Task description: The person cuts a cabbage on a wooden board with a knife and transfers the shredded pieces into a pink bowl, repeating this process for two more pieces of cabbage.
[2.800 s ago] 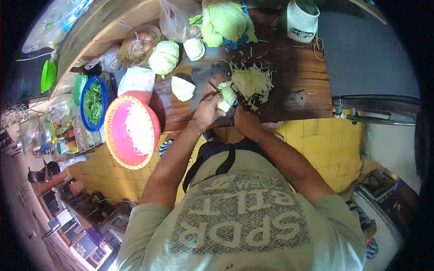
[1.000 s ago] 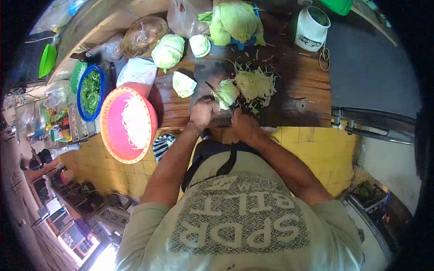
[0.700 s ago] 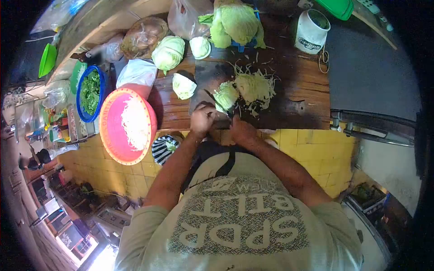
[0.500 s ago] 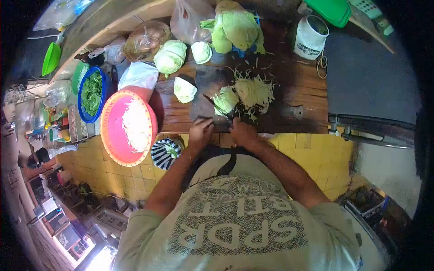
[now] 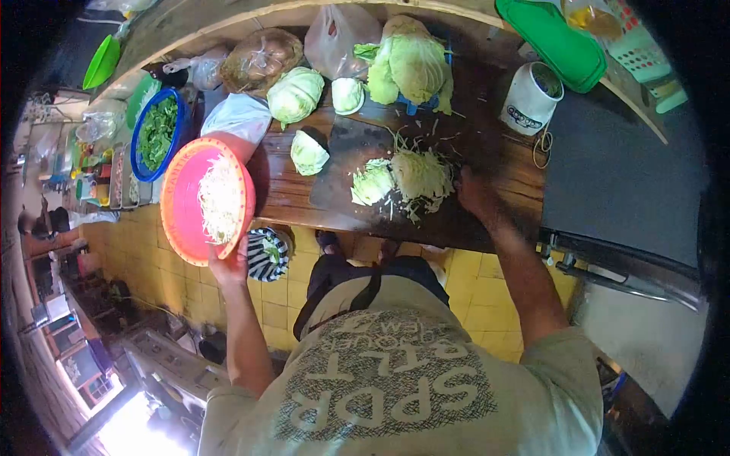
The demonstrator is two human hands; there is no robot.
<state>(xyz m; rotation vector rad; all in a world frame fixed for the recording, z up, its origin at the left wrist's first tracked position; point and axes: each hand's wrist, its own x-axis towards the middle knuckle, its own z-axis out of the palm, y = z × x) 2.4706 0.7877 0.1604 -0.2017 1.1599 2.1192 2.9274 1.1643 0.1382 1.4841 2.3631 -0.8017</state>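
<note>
Brown wood forms the table point(image 5: 293, 199), across the middle. Olive fabric, the shirt point(image 5: 380, 387) reads SPDR; the smaller words blur. On the board point(image 5: 342, 137), a shredded pile point(image 5: 420, 173) touches or nearly touches a part-cut piece point(image 5: 372, 182) to its left. Further left, the basin point(image 5: 186, 209) holds pale shreds; its rim seems to read CANTIK. Some cabbage looks done; the leafy head point(image 5: 411, 64), far head point(image 5: 295, 96), wedge point(image 5: 309, 153) and that piece look left to shred. Far right, the pot's point(image 5: 525, 99) dark lettering is unreadable. The left hand point(image 5: 232, 264) grips the basin's near rim, fingers clamped there; the right hand point(image 5: 475, 191) is beside the pile, its fingers too dim to tell
</note>
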